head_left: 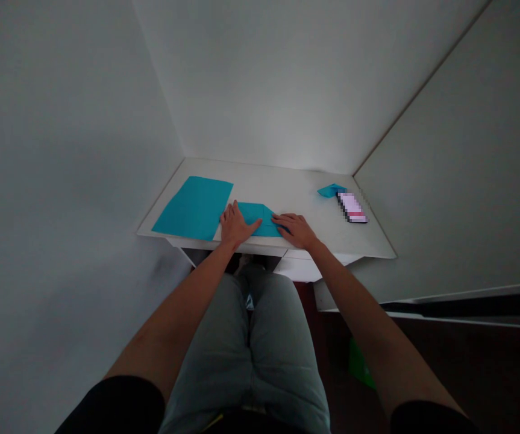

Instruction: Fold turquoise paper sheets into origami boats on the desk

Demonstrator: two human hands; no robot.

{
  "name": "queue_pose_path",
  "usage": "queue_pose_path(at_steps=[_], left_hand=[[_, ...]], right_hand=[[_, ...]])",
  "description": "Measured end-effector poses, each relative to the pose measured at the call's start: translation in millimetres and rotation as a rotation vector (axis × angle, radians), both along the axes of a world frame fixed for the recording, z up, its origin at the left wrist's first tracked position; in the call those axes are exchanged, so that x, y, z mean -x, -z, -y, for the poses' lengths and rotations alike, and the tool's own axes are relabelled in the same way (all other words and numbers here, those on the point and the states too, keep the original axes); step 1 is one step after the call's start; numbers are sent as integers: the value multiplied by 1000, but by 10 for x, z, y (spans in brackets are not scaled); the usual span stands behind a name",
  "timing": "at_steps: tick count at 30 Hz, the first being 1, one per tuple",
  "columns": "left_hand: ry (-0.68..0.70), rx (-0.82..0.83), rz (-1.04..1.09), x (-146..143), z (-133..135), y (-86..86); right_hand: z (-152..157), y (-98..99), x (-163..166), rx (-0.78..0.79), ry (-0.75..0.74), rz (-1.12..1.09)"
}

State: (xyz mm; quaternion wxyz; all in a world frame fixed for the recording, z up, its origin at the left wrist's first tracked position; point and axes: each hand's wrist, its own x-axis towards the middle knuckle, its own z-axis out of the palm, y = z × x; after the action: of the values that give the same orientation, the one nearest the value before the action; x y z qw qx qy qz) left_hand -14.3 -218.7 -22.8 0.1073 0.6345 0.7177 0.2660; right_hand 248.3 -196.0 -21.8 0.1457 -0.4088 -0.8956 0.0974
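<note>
A partly folded teal paper (260, 218) lies near the front edge of a small white desk (296, 193). My left hand (235, 224) rests flat on its left end with fingers spread, thumb pointing right. My right hand (296, 229) presses down on the paper's right end, fingers stretched out toward the left. Neither hand lifts anything.
A flat unfolded teal sheet (195, 207) lies at the desk's left. A small folded teal piece (331, 190) and a phone-like object (352, 207) sit at the back right. White walls close in on the left, back and right. My knees are under the desk.
</note>
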Motion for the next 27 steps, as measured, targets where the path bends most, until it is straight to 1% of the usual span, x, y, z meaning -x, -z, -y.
queue_pose_path(at_steps=[3,6,8,9,11,13,15,17,19,24,27], left_hand=[[29,-13,81,46,-8,-27],[94,-62,229,109,2,-40],[193,-80,299,143,26,-41],[267,-78,302,153,42,-40],[439,-58,222,151,76,-33],[606,-38,53,127,103,-21],[713,-23,-132,92,116,-9],[744,-12,-266,63,116,1],[731,-5,-334,49,110,8],[725,-25,-364,64,99,18],[741,-48,-363,75,97,20]], right_hand=[[38,-21,-13,6,-5,-20],[73,-32,-11,-4,5,-31],[82,-30,-3,-13,10,-28],[81,-26,2,-16,11,-23],[74,-16,9,-23,14,-11],[65,-4,12,-31,23,0],[63,10,15,-39,29,11],[70,24,24,-40,40,21],[85,36,46,-34,56,21],[85,31,170,-21,132,8],[40,19,296,20,172,-11]])
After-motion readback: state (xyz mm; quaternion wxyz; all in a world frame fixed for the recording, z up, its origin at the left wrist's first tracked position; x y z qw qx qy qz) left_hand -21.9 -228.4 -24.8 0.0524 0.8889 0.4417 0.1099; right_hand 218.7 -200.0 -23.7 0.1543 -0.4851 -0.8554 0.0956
